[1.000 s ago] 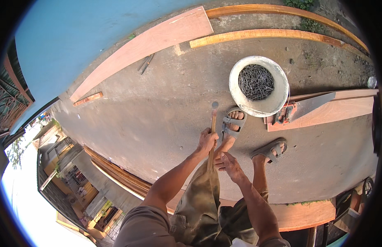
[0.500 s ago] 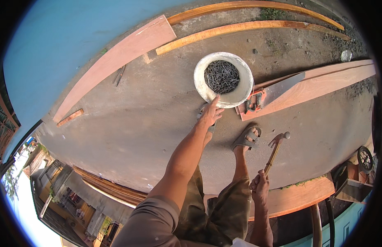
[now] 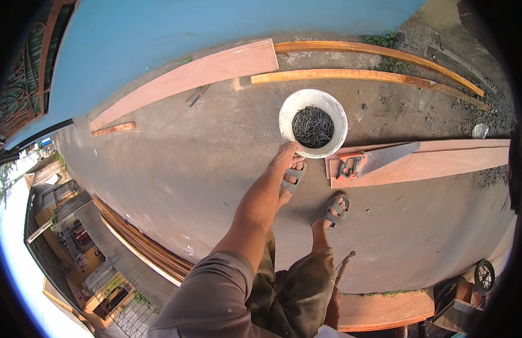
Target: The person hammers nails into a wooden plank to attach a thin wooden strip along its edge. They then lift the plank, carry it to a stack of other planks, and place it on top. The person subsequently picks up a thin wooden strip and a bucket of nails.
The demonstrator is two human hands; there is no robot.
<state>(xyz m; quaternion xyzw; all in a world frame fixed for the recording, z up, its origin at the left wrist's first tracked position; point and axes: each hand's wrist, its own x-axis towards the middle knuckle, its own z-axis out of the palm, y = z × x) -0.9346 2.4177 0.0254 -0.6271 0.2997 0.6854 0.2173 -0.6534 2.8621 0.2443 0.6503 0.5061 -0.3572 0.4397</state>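
A round white bucket (image 3: 286,115) holds a heap of grey nails (image 3: 313,127). My left hand (image 3: 288,154) is closed on the bucket's near rim, with its fingers curled at the edge. Low beside my right knee, my right hand (image 3: 335,294) grips a hammer (image 3: 344,266) by its handle. Much of that hand and the handle is hidden or hard to make out there. Just to the right of the bucket, a handsaw (image 3: 385,158) with an orange and black grip lies on pinkish boards (image 3: 452,163).
My sandalled feet (image 3: 333,209) stand on the concrete near the bucket. Beyond it lie long timber strips (image 3: 351,74) and a pinkish plank (image 3: 216,73) along a blue wall (image 3: 216,22). Another board (image 3: 385,310) and a small wheel (image 3: 484,276) are at the lower right.
My left hand, spread at the bucket before, has closed on its rim. My right hand has lowered the hammer toward my leg. The whole view has shifted.
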